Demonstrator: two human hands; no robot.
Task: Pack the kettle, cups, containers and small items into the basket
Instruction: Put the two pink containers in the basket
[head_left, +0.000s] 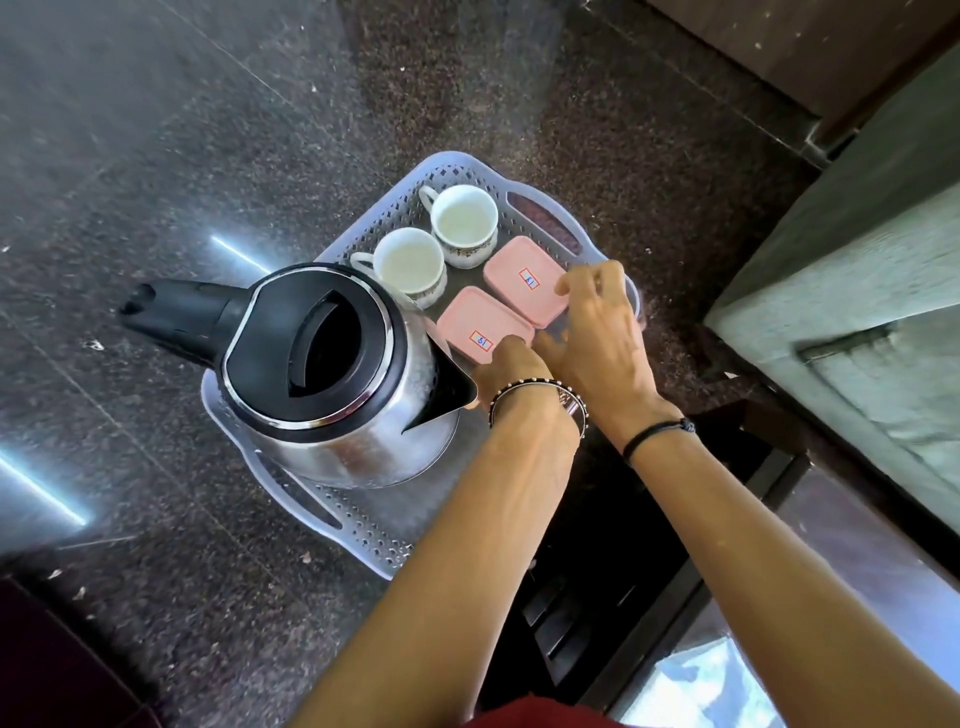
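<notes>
A pale perforated basket lies on dark speckled stone. In it stands a steel kettle with a black lid and handle, at the near left. Two white cups sit at the far side. Two pink-lidded containers, each with a small label, lie side by side at the right: the far one and the near one. My right hand is spread, fingertips on the far container's right edge. My left hand lies partly under it, one fingertip on the near container's corner.
A grey stone block rises at the right, close to the basket. Below it is a dark wooden frame that my forearms cross. Dark polished stone stretches to the left and far side of the basket.
</notes>
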